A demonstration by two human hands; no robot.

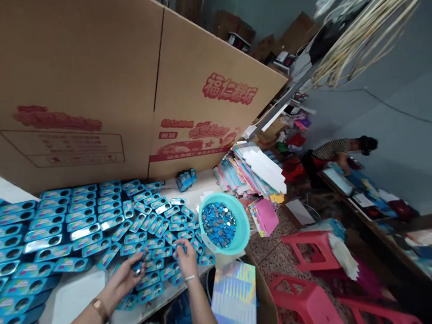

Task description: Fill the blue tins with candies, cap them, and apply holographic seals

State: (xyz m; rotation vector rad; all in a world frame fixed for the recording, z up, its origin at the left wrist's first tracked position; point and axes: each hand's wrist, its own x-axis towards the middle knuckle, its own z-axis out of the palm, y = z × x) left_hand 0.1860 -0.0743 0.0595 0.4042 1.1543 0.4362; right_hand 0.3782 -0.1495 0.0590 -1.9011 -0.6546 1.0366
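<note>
Best results here would probably be had if each of the blue tins (149, 292) is pinched by its edges, so the printed face doesn't get smudged, and if the pile is kept loose enough for single pieces to be picked out. The left hand (126, 272) is curled round a small dark-blue piece (137, 266), fingers nearly closed on it; what it is exactly can't be made out. The right hand (187, 259) is bent over the tins beside the bowl (244, 225), and whether anything is gripped there is hidden. The tins are spread across the counter (205, 184), in tidy rows on the left and jumbled by the hands.

Count-wise: one turquoise bowl, with way too many round discs (219, 225) to be tallied; tins by the dozen, no exact number possible; three red stools (316, 302) visible; one other person (331, 150).
</note>
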